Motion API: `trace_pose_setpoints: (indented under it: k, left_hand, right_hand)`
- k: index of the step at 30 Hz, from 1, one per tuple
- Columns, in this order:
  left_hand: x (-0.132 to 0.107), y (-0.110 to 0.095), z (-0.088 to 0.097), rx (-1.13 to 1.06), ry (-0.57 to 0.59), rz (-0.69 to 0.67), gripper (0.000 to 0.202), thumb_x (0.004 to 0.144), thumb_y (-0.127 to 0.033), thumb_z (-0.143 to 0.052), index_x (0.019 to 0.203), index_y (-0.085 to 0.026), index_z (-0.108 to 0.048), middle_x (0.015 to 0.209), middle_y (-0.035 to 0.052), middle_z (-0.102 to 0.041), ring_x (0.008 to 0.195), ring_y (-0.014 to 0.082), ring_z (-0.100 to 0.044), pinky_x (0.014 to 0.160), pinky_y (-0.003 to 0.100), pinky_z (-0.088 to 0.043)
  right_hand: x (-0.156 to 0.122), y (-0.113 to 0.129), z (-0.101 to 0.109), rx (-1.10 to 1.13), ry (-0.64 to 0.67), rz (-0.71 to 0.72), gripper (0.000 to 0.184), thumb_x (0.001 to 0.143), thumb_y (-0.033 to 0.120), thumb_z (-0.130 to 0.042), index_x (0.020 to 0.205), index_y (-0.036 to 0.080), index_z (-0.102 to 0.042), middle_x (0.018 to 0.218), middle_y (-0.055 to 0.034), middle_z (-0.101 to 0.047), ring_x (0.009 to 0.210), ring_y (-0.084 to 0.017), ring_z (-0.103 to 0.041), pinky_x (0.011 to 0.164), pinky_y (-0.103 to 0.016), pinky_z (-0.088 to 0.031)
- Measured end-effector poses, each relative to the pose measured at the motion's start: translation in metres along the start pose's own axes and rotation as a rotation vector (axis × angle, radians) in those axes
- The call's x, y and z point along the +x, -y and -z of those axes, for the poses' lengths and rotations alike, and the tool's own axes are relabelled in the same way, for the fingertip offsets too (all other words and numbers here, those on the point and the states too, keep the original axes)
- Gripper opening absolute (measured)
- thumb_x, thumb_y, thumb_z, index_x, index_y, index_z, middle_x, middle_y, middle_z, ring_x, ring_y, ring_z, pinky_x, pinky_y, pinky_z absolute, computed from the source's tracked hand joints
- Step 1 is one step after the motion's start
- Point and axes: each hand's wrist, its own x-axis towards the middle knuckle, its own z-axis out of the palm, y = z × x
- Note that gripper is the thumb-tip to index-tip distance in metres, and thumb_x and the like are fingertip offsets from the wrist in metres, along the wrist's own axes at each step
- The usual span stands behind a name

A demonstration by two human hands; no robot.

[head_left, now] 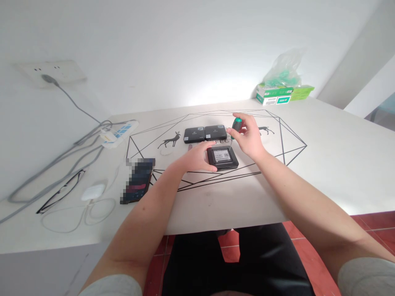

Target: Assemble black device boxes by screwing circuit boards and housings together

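Observation:
A flat black square box [222, 156] with a white label lies on the table, label side up. My left hand [200, 158] grips its left edge, thumb at the near side and fingers at the far side. In my right hand [247, 133] is a screwdriver [237, 124] with a green and black handle, held steeply. Its thin shaft points down to the box's far right corner; whether the tip sits in a screw is too small to tell. Just beyond, two similar black boxes, one on the left [194, 135] and one on the right [215, 132], lie side by side.
A phone [138, 181] lies left of my left forearm. Farther left are glasses [61, 190], a white charger [93, 192] with its cable, and a power strip [119, 133] with grey cords. Green-and-white boxes [274, 94] stand at the back right.

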Motion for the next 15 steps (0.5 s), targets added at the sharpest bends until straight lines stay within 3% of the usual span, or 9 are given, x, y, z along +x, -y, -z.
trace_pose_setpoints:
  k: [3, 8, 11, 15]
  left_hand:
    - [0.001, 0.003, 0.0, -0.021, 0.003, 0.009, 0.116, 0.065, -0.051, -0.095, 0.165, -0.025, -0.044, 0.164, 0.014, -0.052, 0.15, 0.0441, -0.05, 0.124, 0.056, -0.043]
    - [0.002, 0.008, -0.003, 0.003, -0.016, -0.014, 0.113, 0.066, -0.053, -0.094, 0.164, -0.026, -0.045, 0.165, 0.0127, -0.052, 0.151, 0.0417, -0.049, 0.125, 0.054, -0.042]
    - [0.003, 0.01, -0.004, 0.006, -0.024, -0.036, 0.111, 0.067, -0.055, -0.094, 0.163, -0.026, -0.047, 0.166, 0.0117, -0.05, 0.152, 0.0411, -0.048, 0.126, 0.054, -0.041]
    - [0.004, 0.012, -0.004, -0.004, -0.008, -0.033, 0.114, 0.066, -0.056, -0.095, 0.164, -0.027, -0.046, 0.169, 0.0117, -0.047, 0.153, 0.042, -0.046, 0.126, 0.055, -0.04]
  right_hand:
    - [-0.001, -0.004, -0.001, 0.078, 0.022, -0.025, 0.051, 0.089, 0.036, -0.073, 0.138, 0.033, -0.059, 0.119, -0.0055, -0.065, 0.091, -0.021, -0.064, 0.078, -0.043, -0.063]
    - [-0.004, -0.003, -0.003, 0.203, 0.071, -0.048, 0.038, 0.097, 0.038, -0.061, 0.134, 0.034, -0.055, 0.119, -0.005, -0.068, 0.1, -0.023, -0.069, 0.086, -0.045, -0.064]
    - [-0.003, 0.0, -0.003, 0.123, 0.028, -0.006, 0.036, 0.093, 0.044, -0.07, 0.127, 0.032, -0.062, 0.12, -0.0058, -0.066, 0.101, -0.023, -0.066, 0.085, -0.044, -0.063]
    - [0.0, 0.0, -0.002, 0.056, 0.001, 0.019, 0.038, 0.088, 0.044, -0.08, 0.121, 0.031, -0.067, 0.103, -0.0022, -0.063, 0.085, -0.019, -0.061, 0.081, -0.042, -0.062]
